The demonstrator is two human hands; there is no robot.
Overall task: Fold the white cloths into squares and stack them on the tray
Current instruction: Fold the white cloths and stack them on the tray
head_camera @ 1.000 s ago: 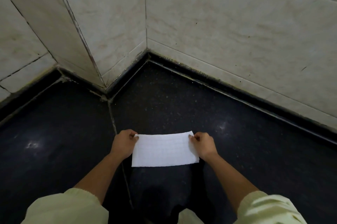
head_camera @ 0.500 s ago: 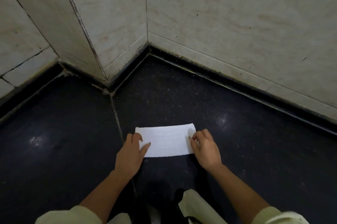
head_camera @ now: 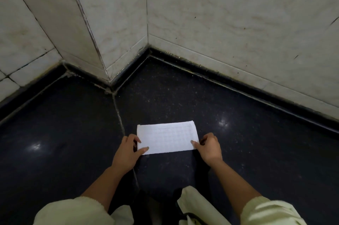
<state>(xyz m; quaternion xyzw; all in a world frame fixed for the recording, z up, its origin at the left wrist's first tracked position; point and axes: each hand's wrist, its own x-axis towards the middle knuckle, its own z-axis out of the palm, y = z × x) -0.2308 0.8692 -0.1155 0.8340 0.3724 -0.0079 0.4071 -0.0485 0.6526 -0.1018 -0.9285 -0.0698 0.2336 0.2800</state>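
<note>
A white cloth (head_camera: 167, 137), folded into a long rectangle, lies flat on the dark speckled surface (head_camera: 256, 151). My left hand (head_camera: 127, 152) is at its near-left corner, thumb lying on top and fingers curled against the left edge. My right hand (head_camera: 209, 148) is at the near-right corner, thumb on the cloth and fingers curled at the right edge. Both hands pinch the cloth. No tray is in view.
Pale marble wall panels (head_camera: 229, 23) rise behind the dark surface and form a jutting corner (head_camera: 108, 78) at the left. A grout seam (head_camera: 119, 114) runs from that corner toward me. My pale sleeves and clothing fill the bottom edge.
The cloth, first held by its far corners, now lies flat. My hands have slid from its sides down to the two near corners.
</note>
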